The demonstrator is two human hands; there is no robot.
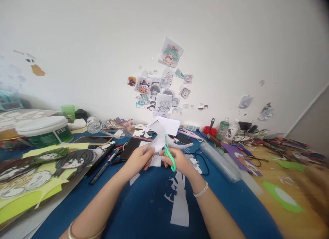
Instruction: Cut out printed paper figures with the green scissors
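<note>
My left hand pinches a white sheet of paper that is partly cut and folds upward in front of me. My right hand is wrapped round green scissors, whose blades point up beside the same sheet. Both hands are close together above the blue mat. Below my right hand a white paper offcut and curled scraps lie on the mat. A smaller paper piece lies under my left wrist.
Yellow sheets with drawn heads, a tub and a phone are at left. A clear plastic roll, bottles and a green sheet are at right. Cut-out drawings hang on the wall.
</note>
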